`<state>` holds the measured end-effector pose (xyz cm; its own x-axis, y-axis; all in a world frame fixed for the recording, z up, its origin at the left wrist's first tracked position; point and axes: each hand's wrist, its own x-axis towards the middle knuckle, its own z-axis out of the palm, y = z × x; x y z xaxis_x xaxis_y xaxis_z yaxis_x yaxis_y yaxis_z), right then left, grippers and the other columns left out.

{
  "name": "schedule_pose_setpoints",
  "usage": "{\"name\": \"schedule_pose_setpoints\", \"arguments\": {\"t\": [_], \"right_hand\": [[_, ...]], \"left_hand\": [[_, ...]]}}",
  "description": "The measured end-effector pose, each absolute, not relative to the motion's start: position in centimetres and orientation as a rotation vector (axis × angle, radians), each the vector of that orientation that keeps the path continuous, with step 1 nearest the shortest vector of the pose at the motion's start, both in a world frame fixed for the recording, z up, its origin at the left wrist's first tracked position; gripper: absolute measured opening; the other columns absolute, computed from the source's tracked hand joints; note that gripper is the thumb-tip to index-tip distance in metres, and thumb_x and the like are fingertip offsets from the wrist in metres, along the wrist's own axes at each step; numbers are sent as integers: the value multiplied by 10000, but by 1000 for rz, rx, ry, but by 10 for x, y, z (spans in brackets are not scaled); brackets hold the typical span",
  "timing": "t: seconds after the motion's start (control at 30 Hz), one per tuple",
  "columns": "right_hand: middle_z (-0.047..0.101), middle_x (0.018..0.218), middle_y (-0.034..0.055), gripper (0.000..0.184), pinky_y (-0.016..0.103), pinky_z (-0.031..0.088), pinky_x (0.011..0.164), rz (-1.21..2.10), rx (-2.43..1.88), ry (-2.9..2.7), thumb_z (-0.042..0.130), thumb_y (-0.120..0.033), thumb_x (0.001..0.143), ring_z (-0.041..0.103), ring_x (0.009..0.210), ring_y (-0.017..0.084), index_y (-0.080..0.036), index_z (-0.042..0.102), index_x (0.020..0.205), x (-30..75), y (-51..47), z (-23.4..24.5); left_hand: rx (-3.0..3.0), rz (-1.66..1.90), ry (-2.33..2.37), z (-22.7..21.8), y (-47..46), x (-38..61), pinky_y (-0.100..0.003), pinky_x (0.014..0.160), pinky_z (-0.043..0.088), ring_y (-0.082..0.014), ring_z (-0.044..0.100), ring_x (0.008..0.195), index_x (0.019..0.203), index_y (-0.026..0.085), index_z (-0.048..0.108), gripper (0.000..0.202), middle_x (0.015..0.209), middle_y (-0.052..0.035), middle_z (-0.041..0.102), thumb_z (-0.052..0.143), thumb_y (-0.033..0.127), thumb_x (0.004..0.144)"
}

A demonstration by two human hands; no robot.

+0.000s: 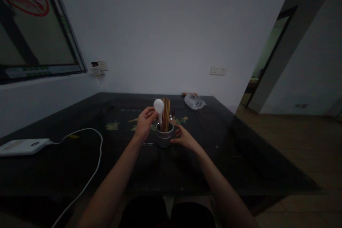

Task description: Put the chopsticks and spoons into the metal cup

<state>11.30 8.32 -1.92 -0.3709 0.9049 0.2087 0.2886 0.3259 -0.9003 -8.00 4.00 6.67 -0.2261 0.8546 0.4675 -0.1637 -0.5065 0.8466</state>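
A round utensil holder stands upright on the dark table in front of me. Several wooden chopsticks rise out of it, along with a metal spoon on the right side. My left hand pinches a white soup spoon at the holder's left; its bowl points up and its handle reaches down to the rim. At the holder's right side is my right hand, fingers curved and apart, with the fingertips at or very near the wall; whether they touch cannot be told.
A clear plastic bag lies at the table's back edge. On the left, a white power bank has a white cable looping toward the front edge. Wall sockets are set above the glossy table.
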Motion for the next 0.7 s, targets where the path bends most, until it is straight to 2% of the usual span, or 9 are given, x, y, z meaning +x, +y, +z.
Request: {"name": "schedule_pose_setpoints", "arguments": {"t": [0.13,0.3,0.47,0.7], "right_hand": [[607,1023,63,905,365,478,799,1023,-985,-1869,856,-285,448,568,909,217,-185,468,1260,99,81,-25],[580,1181,91,934,388,433,922,1051,-805,-1795,843,-275,490,555,1045,235,-199,411,1314,87,79,-29],[595,1173,101,867,400,430,933,1015,-856,-1752,839,-319,496,559,1064,251,-184,459,1263,81,75,-32],[570,1224,104,807,403,397,977,1018,-842,-1730,826,-336,515,521,1139,256,-194,470,1225,73,74,-41]], "left_hand": [[1325,1752,912,63,41,-80,-214,650,464,-111,609,681,901,157,564,354,767,1,657,712,373,663],[1344,1654,979,65,38,-78,-225,632,472,-127,613,662,901,155,557,387,743,-2,665,733,368,630],[1377,1557,1053,61,40,-79,-242,639,481,-144,628,685,892,151,545,405,764,-18,671,742,357,605],[1485,1517,1130,55,46,-81,-233,604,484,-132,611,657,832,145,572,308,746,-12,639,717,294,605]]}}
